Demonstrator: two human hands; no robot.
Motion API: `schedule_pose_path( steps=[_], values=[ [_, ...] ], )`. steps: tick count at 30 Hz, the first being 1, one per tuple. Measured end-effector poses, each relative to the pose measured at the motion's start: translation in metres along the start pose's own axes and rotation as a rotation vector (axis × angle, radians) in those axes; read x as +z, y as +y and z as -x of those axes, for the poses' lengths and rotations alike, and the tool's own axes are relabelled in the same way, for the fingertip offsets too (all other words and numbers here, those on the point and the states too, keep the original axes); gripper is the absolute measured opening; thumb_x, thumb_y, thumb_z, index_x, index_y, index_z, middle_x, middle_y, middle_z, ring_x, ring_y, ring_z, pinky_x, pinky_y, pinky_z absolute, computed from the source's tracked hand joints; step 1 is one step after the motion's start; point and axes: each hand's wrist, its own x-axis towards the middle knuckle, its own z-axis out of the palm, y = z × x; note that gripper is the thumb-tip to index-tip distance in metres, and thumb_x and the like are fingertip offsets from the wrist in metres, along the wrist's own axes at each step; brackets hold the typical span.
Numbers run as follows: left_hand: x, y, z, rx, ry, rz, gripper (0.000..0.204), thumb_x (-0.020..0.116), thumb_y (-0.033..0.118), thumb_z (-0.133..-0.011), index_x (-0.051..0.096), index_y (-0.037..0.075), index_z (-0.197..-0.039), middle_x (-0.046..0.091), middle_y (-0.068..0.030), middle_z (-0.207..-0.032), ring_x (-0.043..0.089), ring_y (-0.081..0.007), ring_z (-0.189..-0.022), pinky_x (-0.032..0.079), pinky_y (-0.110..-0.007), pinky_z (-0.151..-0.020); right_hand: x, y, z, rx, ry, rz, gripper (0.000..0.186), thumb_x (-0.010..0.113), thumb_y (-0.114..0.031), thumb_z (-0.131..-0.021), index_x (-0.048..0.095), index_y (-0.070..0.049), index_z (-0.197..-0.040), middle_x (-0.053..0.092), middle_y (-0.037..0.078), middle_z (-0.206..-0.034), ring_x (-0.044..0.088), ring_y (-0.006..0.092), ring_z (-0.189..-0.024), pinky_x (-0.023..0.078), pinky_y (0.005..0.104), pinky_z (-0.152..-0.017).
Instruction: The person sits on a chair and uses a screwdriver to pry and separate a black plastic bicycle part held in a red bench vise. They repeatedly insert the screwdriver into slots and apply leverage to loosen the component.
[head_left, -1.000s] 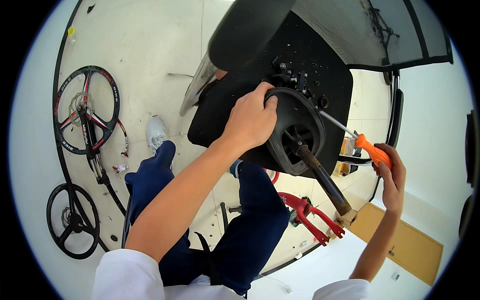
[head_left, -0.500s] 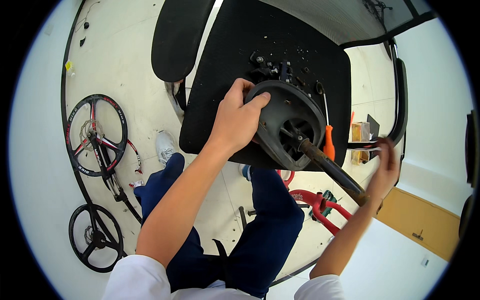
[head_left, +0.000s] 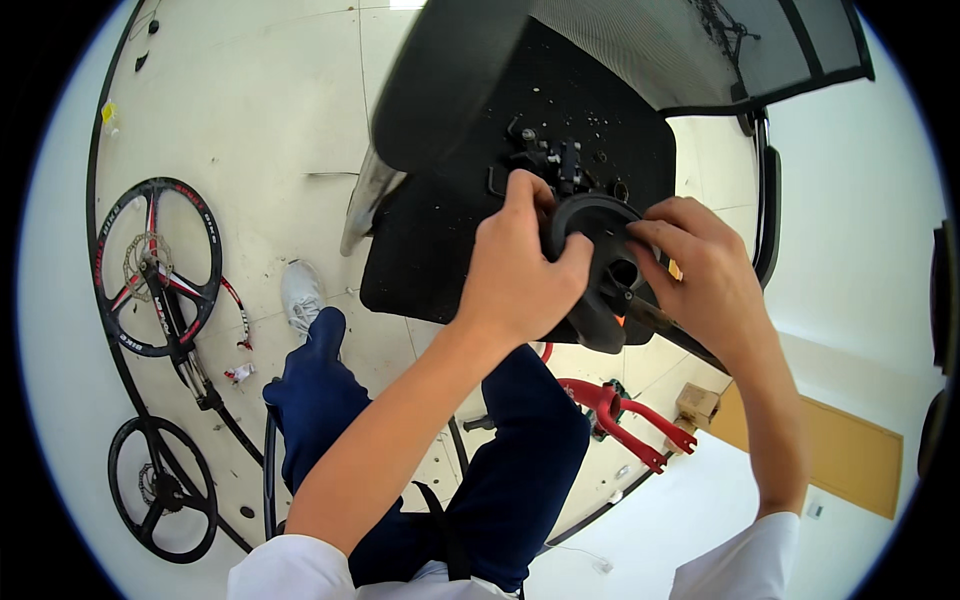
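Observation:
My left hand (head_left: 525,270) grips the left rim of a black bicycle saddle (head_left: 605,215), held bottom up with its metal post (head_left: 665,330) pointing down-right. My right hand (head_left: 700,260) has its curled fingertips on the saddle's right side. Both hands hide much of it. The saddle is over the black chair seat (head_left: 420,260), beside small black metal fittings (head_left: 560,165) and loose debris. A small orange bit (head_left: 621,320) shows behind the saddle, mostly hidden.
The chair's armrest (head_left: 430,90) and mesh back (head_left: 630,60) frame the seat. On the tiled floor lie two spoked bicycle wheels (head_left: 154,186) (head_left: 125,500) on a frame, a red fork (head_left: 630,440) and a cardboard box (head_left: 697,403). A yellow door (head_left: 850,460) is at right.
My right hand let go of the orange-handled screwdriver, left on the seat, and moved left onto the saddle. My left hand still holds the saddle, now with its thumb further in.

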Motion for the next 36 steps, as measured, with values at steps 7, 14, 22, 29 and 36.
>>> schedule_pose_path(
  steps=[7, 14, 22, 29, 36],
  values=[
    [0.003, -0.006, 0.003, 0.031, -0.008, 0.014, 0.030, 0.063, 0.010, -0.081, 0.042, -0.001, -0.100, 0.059, -0.0139, -0.070, 0.061, -0.0199, -0.061, 0.050, -0.031, -0.063, 0.018, -0.002, 0.000, -0.105, 0.063, 0.071, 0.021, 0.076, 0.005, -0.069, 0.070, 0.001, -0.089, 0.062, 0.009, -0.088, 0.064, 0.0250, -0.077, 0.056, 0.0341, -0.067],
    [0.000, -0.006, 0.004, 0.013, 0.006, 0.019, 0.029, 0.062, 0.008, -0.081, 0.042, -0.002, -0.099, 0.058, -0.0148, -0.069, 0.061, -0.0224, -0.061, 0.051, -0.033, -0.064, 0.020, -0.003, -0.008, -0.152, 0.041, 0.081, 0.023, 0.075, 0.004, -0.064, 0.067, 0.000, -0.086, 0.062, 0.008, -0.086, 0.062, 0.0245, -0.075, 0.054, 0.0342, -0.064],
    [-0.004, -0.011, -0.001, -0.061, 0.011, 0.016, 0.032, 0.060, 0.013, -0.082, 0.048, -0.005, -0.106, 0.065, -0.0285, -0.085, 0.068, -0.0428, -0.080, 0.053, -0.045, -0.079, 0.001, 0.004, -0.011, 0.067, 0.027, -0.159, 0.022, 0.076, 0.003, -0.073, 0.069, 0.001, -0.094, 0.066, 0.009, -0.091, 0.066, 0.0219, -0.080, 0.053, 0.0312, -0.071],
    [-0.013, -0.014, -0.009, -0.128, -0.032, 0.262, 0.034, 0.056, 0.017, -0.090, 0.063, -0.004, -0.116, 0.069, -0.0171, -0.095, 0.066, -0.0243, -0.086, 0.050, -0.033, -0.083, 0.029, 0.140, 0.104, 0.804, 0.094, -0.494, 0.031, 0.059, -0.025, -0.100, 0.070, 0.004, -0.099, 0.066, 0.004, -0.076, 0.058, 0.0099, -0.065, 0.047, 0.0261, -0.062],
    [-0.019, -0.012, -0.006, -0.108, -0.085, 0.378, 0.030, 0.058, 0.019, -0.097, 0.064, 0.000, -0.119, 0.070, -0.0077, -0.099, 0.064, -0.0125, -0.090, 0.050, -0.025, -0.083, 0.167, 0.027, 0.122, 0.820, 0.268, -0.566, 0.021, 0.065, -0.016, -0.094, 0.061, 0.002, -0.105, 0.059, 0.013, -0.088, 0.062, 0.0241, -0.075, 0.050, 0.0335, -0.069]
  ],
)
